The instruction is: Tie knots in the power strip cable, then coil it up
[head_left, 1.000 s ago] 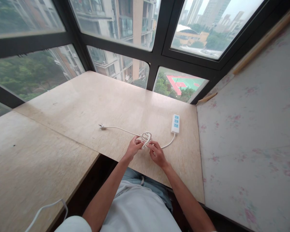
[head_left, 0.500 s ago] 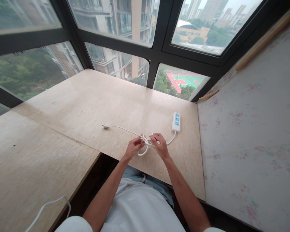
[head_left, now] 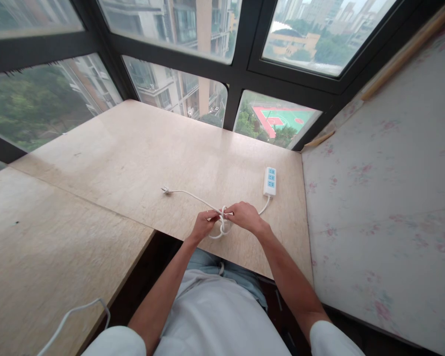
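A white power cord [head_left: 222, 228] lies looped and tangled between my two hands, near the front edge of the stone-look sill. My left hand [head_left: 204, 223] pinches the cord from the left side of the tangle. From the right, my right hand [head_left: 244, 216] grips the same loops, its fingertips close to those of the left. The cord's plug [head_left: 165, 190] rests on the sill to the left. At the other end, a white power strip [head_left: 270, 182] with blue sockets lies flat to the right. Parts of the loops are hidden behind my fingers.
The sill [head_left: 141, 148] runs back to dark window frames [head_left: 178, 62]. A flowered wall [head_left: 378, 198] bounds it on the right. At lower left, another white cable [head_left: 74, 310] hangs over the edge of a second slab, beside a dark gap.
My right hand has turned and now reaches more sideways into the loops. The tangle has shifted slightly left and the plug has slid a little right. The whole view has tilted slightly.
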Action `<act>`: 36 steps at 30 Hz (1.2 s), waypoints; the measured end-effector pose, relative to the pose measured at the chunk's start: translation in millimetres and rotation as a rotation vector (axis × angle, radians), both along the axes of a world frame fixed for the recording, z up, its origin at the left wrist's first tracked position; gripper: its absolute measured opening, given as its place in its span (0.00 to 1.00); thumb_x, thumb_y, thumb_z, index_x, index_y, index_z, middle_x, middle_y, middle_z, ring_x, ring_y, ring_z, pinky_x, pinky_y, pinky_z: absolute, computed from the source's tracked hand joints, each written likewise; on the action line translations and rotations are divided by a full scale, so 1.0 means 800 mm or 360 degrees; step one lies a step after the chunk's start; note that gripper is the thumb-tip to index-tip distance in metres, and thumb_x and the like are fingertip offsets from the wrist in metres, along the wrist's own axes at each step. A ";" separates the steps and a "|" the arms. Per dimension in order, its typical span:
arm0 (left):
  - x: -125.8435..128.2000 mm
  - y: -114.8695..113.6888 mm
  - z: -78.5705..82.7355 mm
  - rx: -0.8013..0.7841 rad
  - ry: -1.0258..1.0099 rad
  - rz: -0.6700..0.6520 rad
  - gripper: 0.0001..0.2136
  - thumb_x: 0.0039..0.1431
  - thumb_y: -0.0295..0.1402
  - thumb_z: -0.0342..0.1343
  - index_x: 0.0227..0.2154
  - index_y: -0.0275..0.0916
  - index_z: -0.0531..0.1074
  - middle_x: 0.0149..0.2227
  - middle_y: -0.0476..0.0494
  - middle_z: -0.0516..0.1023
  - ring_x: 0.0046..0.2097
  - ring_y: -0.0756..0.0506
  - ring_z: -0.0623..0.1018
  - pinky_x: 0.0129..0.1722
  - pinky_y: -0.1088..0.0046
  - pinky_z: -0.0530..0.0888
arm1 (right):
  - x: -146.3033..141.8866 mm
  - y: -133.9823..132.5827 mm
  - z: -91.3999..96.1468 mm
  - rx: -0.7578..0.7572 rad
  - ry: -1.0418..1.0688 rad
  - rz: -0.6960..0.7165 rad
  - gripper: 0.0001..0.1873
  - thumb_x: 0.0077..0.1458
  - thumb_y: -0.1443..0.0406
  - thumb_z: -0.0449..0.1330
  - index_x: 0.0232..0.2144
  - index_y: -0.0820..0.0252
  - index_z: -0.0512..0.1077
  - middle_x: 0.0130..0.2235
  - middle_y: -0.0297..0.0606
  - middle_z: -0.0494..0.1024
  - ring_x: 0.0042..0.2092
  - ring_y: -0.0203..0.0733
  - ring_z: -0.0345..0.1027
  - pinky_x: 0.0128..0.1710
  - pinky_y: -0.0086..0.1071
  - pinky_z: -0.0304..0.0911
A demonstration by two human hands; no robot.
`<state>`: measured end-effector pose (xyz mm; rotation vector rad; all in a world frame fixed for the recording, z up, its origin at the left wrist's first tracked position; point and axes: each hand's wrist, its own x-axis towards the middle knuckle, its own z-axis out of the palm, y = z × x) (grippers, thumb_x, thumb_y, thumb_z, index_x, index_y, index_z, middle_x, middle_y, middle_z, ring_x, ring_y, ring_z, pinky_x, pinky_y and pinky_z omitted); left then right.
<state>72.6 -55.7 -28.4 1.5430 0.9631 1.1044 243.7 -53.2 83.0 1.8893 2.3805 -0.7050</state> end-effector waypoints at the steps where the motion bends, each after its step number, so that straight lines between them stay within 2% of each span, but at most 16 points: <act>1: -0.002 0.000 0.000 0.0055 0.0045 -0.0015 0.09 0.52 0.26 0.56 0.30 0.41 0.82 0.36 0.44 0.83 0.40 0.43 0.81 0.42 0.68 0.76 | -0.004 -0.001 0.001 0.0003 -0.0024 0.0045 0.11 0.56 0.59 0.58 0.35 0.47 0.82 0.33 0.37 0.82 0.34 0.41 0.71 0.28 0.30 0.51; 4: -0.005 -0.001 0.001 0.0158 0.0168 -0.0009 0.12 0.52 0.23 0.53 0.28 0.41 0.81 0.33 0.46 0.83 0.34 0.46 0.80 0.38 0.71 0.75 | -0.011 -0.005 -0.002 0.0061 -0.0012 0.0084 0.12 0.55 0.62 0.57 0.33 0.49 0.81 0.32 0.37 0.81 0.32 0.40 0.70 0.29 0.30 0.51; 7: -0.004 -0.004 0.001 0.0105 0.0180 0.0102 0.12 0.52 0.23 0.53 0.30 0.41 0.81 0.34 0.46 0.83 0.36 0.46 0.80 0.40 0.70 0.75 | -0.009 -0.009 -0.016 0.0173 0.0191 -0.0039 0.11 0.53 0.61 0.57 0.29 0.52 0.81 0.27 0.34 0.79 0.28 0.36 0.66 0.28 0.29 0.49; 12: -0.002 -0.006 -0.002 -0.0244 -0.0023 0.0306 0.08 0.50 0.28 0.57 0.31 0.39 0.81 0.34 0.44 0.83 0.38 0.44 0.81 0.41 0.68 0.76 | 0.005 -0.017 -0.047 0.0311 0.0796 -0.0384 0.08 0.47 0.64 0.58 0.24 0.59 0.78 0.18 0.28 0.66 0.23 0.32 0.57 0.25 0.27 0.49; 18: -0.003 -0.003 -0.013 -0.0440 -0.0195 0.0497 0.07 0.46 0.31 0.62 0.30 0.38 0.80 0.34 0.43 0.82 0.38 0.42 0.81 0.43 0.63 0.77 | 0.020 -0.020 -0.070 0.0183 0.1486 -0.0858 0.08 0.43 0.63 0.61 0.25 0.62 0.77 0.16 0.25 0.60 0.19 0.29 0.48 0.20 0.26 0.45; 22: -0.005 -0.003 -0.010 -0.0335 -0.0190 0.0480 0.04 0.45 0.31 0.63 0.26 0.39 0.80 0.36 0.42 0.81 0.41 0.43 0.80 0.46 0.64 0.76 | 0.032 -0.016 -0.082 0.0036 0.2026 -0.1264 0.08 0.39 0.64 0.64 0.25 0.62 0.76 0.16 0.24 0.60 0.17 0.26 0.41 0.15 0.25 0.36; 24: -0.006 -0.002 -0.007 -0.0220 -0.0162 0.0448 0.02 0.45 0.30 0.63 0.24 0.40 0.80 0.37 0.42 0.79 0.42 0.44 0.79 0.47 0.64 0.75 | 0.038 -0.015 -0.088 0.0006 0.2249 -0.1375 0.08 0.38 0.64 0.65 0.24 0.62 0.73 0.15 0.22 0.58 0.16 0.24 0.39 0.14 0.24 0.34; 27: -0.005 -0.001 -0.005 -0.0165 -0.0175 0.0364 0.02 0.47 0.30 0.63 0.24 0.41 0.80 0.42 0.41 0.76 0.42 0.45 0.79 0.46 0.65 0.76 | 0.045 -0.014 -0.098 0.0022 0.2371 -0.1394 0.09 0.39 0.61 0.64 0.24 0.59 0.69 0.16 0.20 0.53 0.16 0.25 0.36 0.13 0.23 0.36; 31: -0.002 -0.001 -0.007 -0.0181 -0.0209 0.0234 0.03 0.48 0.30 0.62 0.25 0.39 0.80 0.45 0.40 0.74 0.43 0.44 0.80 0.46 0.65 0.76 | 0.051 -0.016 -0.110 0.0043 0.2452 -0.1384 0.13 0.41 0.57 0.63 0.23 0.56 0.64 0.17 0.20 0.51 0.15 0.25 0.36 0.12 0.24 0.40; 36: 0.000 -0.009 -0.002 -0.0151 0.0023 0.0021 0.09 0.52 0.27 0.54 0.26 0.40 0.80 0.46 0.39 0.75 0.45 0.43 0.78 0.46 0.65 0.76 | 0.057 -0.024 -0.121 -0.0001 0.2442 -0.1342 0.11 0.43 0.58 0.62 0.25 0.57 0.66 0.18 0.22 0.55 0.17 0.27 0.44 0.15 0.24 0.48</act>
